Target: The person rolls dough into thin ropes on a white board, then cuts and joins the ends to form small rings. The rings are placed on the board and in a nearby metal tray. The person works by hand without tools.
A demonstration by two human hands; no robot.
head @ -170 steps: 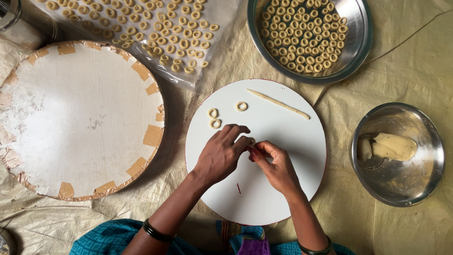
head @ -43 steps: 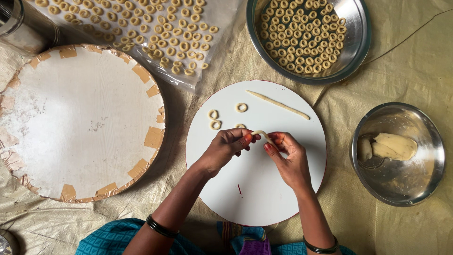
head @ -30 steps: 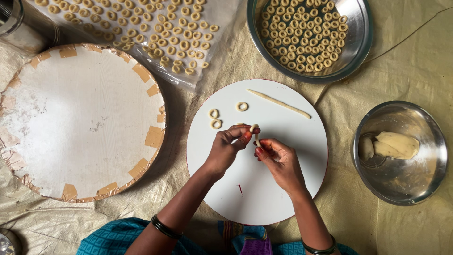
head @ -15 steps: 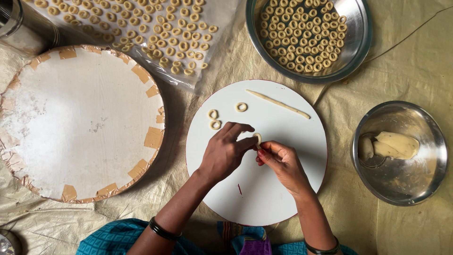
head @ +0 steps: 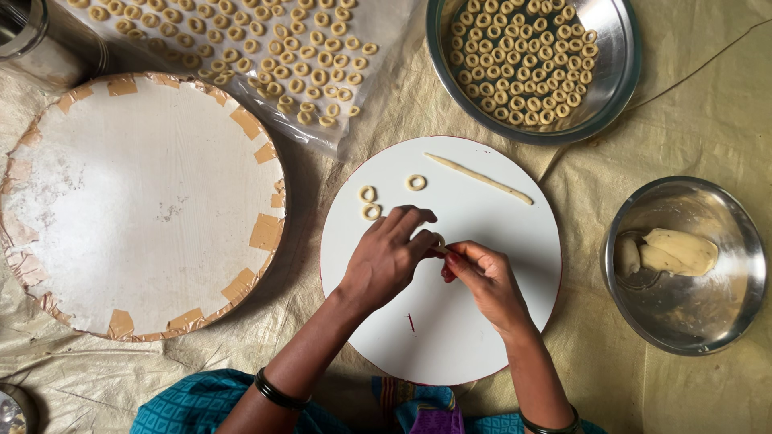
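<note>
A thin pale strip of dough [head: 438, 245] is pinched between the fingertips of the left hand [head: 390, 257] and right hand [head: 482, 277] over the round white board [head: 482, 337]. Ring-shaping appears under way; joining the ends seems next. Finished rings [head: 370, 202] lie at eleven o'clock.

Bare board [head: 474, 321] below; dough rings [head: 370, 201] crowd above.

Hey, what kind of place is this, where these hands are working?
Probably a home snack-making spot on a cloth-covered floor: a white round board, a steel tray of dough rings and a bowl of dough.
</note>
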